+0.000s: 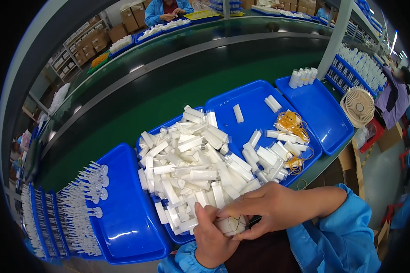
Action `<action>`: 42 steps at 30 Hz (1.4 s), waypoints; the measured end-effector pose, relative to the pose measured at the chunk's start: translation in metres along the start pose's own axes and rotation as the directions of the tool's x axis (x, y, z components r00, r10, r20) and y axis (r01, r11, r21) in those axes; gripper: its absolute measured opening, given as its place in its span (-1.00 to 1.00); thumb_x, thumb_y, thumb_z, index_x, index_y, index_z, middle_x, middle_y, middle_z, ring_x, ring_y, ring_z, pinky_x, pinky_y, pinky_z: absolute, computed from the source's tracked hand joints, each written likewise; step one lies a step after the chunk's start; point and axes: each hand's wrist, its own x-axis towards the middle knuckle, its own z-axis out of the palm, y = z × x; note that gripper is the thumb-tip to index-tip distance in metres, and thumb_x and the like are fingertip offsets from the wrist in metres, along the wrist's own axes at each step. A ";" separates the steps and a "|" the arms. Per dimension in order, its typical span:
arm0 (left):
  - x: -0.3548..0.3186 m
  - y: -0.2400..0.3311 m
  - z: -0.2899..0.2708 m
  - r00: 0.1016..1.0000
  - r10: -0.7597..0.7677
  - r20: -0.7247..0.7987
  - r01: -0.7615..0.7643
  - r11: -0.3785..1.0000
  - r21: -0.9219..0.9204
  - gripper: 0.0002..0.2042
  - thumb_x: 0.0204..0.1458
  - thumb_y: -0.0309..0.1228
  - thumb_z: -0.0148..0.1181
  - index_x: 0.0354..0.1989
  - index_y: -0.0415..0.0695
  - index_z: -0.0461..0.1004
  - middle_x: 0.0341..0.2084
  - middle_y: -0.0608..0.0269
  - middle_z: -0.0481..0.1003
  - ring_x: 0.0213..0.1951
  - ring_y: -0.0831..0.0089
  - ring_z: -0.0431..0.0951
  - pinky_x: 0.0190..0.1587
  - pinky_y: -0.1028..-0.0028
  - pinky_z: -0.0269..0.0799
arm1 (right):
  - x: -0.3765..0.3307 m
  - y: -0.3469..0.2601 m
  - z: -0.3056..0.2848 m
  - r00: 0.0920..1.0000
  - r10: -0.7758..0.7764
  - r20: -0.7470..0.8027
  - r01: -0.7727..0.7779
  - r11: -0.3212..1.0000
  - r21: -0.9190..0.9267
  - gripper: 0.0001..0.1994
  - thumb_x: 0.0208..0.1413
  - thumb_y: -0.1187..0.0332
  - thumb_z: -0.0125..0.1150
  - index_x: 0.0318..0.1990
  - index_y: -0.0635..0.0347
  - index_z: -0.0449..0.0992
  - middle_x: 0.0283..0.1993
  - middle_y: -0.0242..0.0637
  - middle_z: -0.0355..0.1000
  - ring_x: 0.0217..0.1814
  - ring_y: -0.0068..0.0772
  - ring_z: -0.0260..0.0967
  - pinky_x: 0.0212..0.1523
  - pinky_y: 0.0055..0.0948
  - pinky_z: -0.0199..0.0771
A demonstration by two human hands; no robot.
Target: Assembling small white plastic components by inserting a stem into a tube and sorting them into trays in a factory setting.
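Observation:
Between my two hands is a bundle of white triangular pieces (232, 225), its ends facing up. My left hand (214, 241) is closed around its left side, thumb raised. From the right my right hand (275, 204) grips it with bent fingers. Whether a band goes round the bundle I cannot tell. Just beyond the hands lies a heaped pile of white three-sided pieces with clear film ends (191, 145), filling a blue tray. Tangled yellow rubber bands (292, 123) rest on more white pieces in the blue tray (255, 93) to the right.
Several upright white bundles (302, 78) stand in the far right blue tray (325, 118). At left, a blue tray (130, 232) borders stacked trays of thin clear stemmed parts (79, 214). Beyond runs a green conveyor (118, 116). A beige fan (358, 107) stands right; co-workers sit across.

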 end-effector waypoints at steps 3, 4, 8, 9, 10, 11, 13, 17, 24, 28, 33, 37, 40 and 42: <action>0.000 -0.001 0.004 0.999 0.024 0.040 -0.022 0.998 -0.051 -0.04 -0.28 -0.45 0.33 0.16 -0.45 -0.32 -0.47 0.00 0.38 -0.57 0.19 0.47 -0.61 0.33 0.35 | -0.003 -0.001 0.005 0.998 -0.045 -0.051 0.040 0.994 -0.106 -0.61 -0.25 0.33 0.37 -0.20 0.17 0.41 -0.32 -0.29 0.40 -0.45 -0.38 0.44 -0.50 -0.56 0.46; -0.001 -0.001 0.004 0.999 0.018 0.043 -0.015 0.997 -0.072 -0.05 -0.29 -0.45 0.33 0.15 -0.46 -0.30 -0.48 0.01 0.39 -0.58 0.18 0.47 -0.61 0.32 0.35 | -0.004 -0.002 0.006 0.997 -0.053 -0.058 0.046 0.991 -0.123 -0.64 -0.25 0.34 0.36 -0.24 0.18 0.40 -0.34 -0.29 0.39 -0.44 -0.37 0.44 -0.50 -0.56 0.46; 0.000 0.008 -0.003 0.985 -0.054 0.164 0.078 0.987 -0.139 -0.21 -0.26 -0.49 0.27 0.10 -0.44 -0.14 -0.41 -0.02 0.40 -0.51 0.09 0.48 -0.54 0.28 0.38 | -0.011 -0.005 0.008 0.997 -0.055 -0.046 0.047 0.986 -0.157 -0.62 -0.26 0.33 0.36 -0.23 0.20 0.41 -0.31 -0.27 0.40 -0.41 -0.37 0.44 -0.49 -0.55 0.47; 0.002 0.015 -0.009 0.973 -0.081 0.218 0.115 0.982 -0.147 -0.27 -0.24 -0.50 0.24 0.08 -0.42 -0.08 -0.37 -0.05 0.40 -0.47 0.06 0.48 -0.50 0.27 0.39 | -0.013 -0.008 0.005 0.998 -0.057 -0.007 0.055 0.985 -0.164 -0.62 -0.26 0.32 0.36 -0.23 0.19 0.41 -0.31 -0.27 0.40 -0.40 -0.37 0.44 -0.49 -0.54 0.47; 0.007 0.022 -0.015 0.977 -0.021 0.214 0.039 0.996 -0.078 -0.31 -0.28 -0.50 0.25 0.05 -0.40 0.01 -0.28 -0.07 0.34 -0.33 0.04 0.43 -0.33 0.24 0.34 | -0.015 -0.011 0.002 0.998 -0.049 0.027 0.053 0.983 -0.177 -0.62 -0.26 0.32 0.36 -0.23 0.19 0.42 -0.30 -0.27 0.40 -0.39 -0.37 0.44 -0.48 -0.54 0.47; 0.015 0.031 -0.024 0.976 0.039 0.212 -0.038 0.999 -0.010 -0.34 -0.33 -0.51 0.25 0.01 -0.38 0.10 -0.20 -0.10 0.29 -0.20 0.02 0.37 -0.17 0.20 0.30 | -0.017 -0.013 -0.003 0.999 -0.039 0.011 0.040 0.978 -0.203 -0.63 -0.23 0.32 0.32 -0.22 0.19 0.39 -0.27 -0.25 0.36 -0.38 -0.30 0.42 -0.46 -0.49 0.46; 0.011 0.026 -0.033 0.975 0.081 0.209 -0.078 0.997 -0.025 -0.13 -0.47 -0.48 0.24 0.13 -0.39 -0.07 0.06 -0.22 0.07 0.16 -0.09 0.03 0.19 0.10 -0.08 | -0.023 -0.012 -0.026 0.999 -0.012 -0.029 0.004 0.966 -0.257 -0.65 -0.15 0.31 0.24 -0.18 0.20 0.35 -0.21 -0.22 0.29 -0.36 -0.16 0.38 -0.43 -0.38 0.44; 0.002 0.001 -0.090 0.993 0.002 -0.117 0.030 0.961 0.275 -0.35 -0.25 -0.57 0.11 0.12 -0.38 0.06 0.03 -0.22 0.14 0.05 -0.05 0.23 0.10 0.16 0.14 | -0.027 0.011 -0.114 0.819 0.147 -0.555 -0.480 0.706 -0.521 -0.67 -0.24 0.32 0.29 -0.24 0.15 0.42 -0.28 -0.20 0.39 -0.27 -0.14 0.39 -0.29 -0.33 0.42; -0.014 -0.096 -0.185 0.935 -0.348 -0.073 0.286 0.617 0.733 -0.58 -0.10 -0.50 0.08 0.02 -0.20 0.29 -0.11 -0.11 0.31 -0.07 0.06 0.33 -0.07 0.30 0.31 | -0.053 0.161 -0.251 0.724 0.128 -0.677 -0.653 0.443 -0.614 -0.71 -0.22 0.32 0.24 -0.28 0.20 0.42 -0.31 -0.10 0.42 -0.20 -0.08 0.38 -0.15 -0.27 0.38; -0.026 -0.145 -0.204 0.956 -0.291 0.012 0.149 0.523 0.839 -0.42 -0.20 -0.63 0.12 0.07 -0.34 0.07 -0.26 -0.03 0.28 -0.25 0.13 0.39 -0.19 0.29 0.30 | -0.048 0.210 -0.259 0.756 0.142 -0.639 -0.626 0.438 -0.645 -0.70 -0.22 0.34 0.26 -0.27 0.21 0.43 -0.21 -0.11 0.35 -0.15 -0.06 0.35 -0.10 -0.29 0.37; -0.012 -0.159 -0.210 0.946 -0.311 0.095 0.069 0.478 0.876 -0.65 -0.17 -0.61 0.06 -0.12 -0.30 0.28 -0.21 -0.09 0.29 -0.17 0.00 0.35 -0.18 0.27 0.31 | -0.045 0.237 -0.264 0.749 0.135 -0.649 -0.635 0.428 -0.643 -0.67 -0.22 0.34 0.27 -0.22 0.22 0.44 -0.12 -0.11 0.27 -0.13 -0.07 0.34 -0.07 -0.30 0.36; -0.005 -0.179 -0.214 0.937 -0.346 0.054 0.129 0.484 0.865 -0.70 -0.16 -0.66 -0.02 -0.17 -0.33 0.24 -0.24 -0.11 0.27 -0.20 -0.07 0.34 -0.21 0.19 0.28 | -0.044 0.234 -0.265 0.758 0.142 -0.637 -0.633 0.398 -0.664 -0.64 -0.20 0.31 0.27 -0.19 0.21 0.45 -0.10 -0.11 0.26 -0.14 -0.08 0.35 -0.09 -0.29 0.38; -0.019 -0.214 -0.225 0.991 -0.129 0.041 0.000 0.299 0.954 -0.54 -0.15 -0.58 0.09 -0.03 -0.36 0.13 -0.24 -0.14 0.33 -0.26 -0.03 0.43 -0.30 0.25 0.37 | -0.026 0.205 -0.237 0.685 0.140 -0.715 -0.723 0.248 -0.644 -0.62 -0.20 0.25 0.27 -0.17 0.19 0.46 -0.13 -0.14 0.30 -0.17 -0.08 0.37 -0.10 -0.27 0.39; 0.002 -0.198 -0.210 0.954 -0.299 -0.033 0.155 0.396 0.905 -0.65 -0.12 -0.61 0.02 -0.10 -0.34 0.20 -0.18 -0.16 0.29 -0.18 -0.07 0.37 -0.20 0.25 0.33 | -0.018 0.190 -0.218 0.734 0.189 -0.652 -0.672 0.336 -0.660 -0.63 -0.20 0.22 0.27 -0.20 0.18 0.48 -0.18 -0.16 0.37 -0.18 -0.09 0.39 -0.12 -0.28 0.41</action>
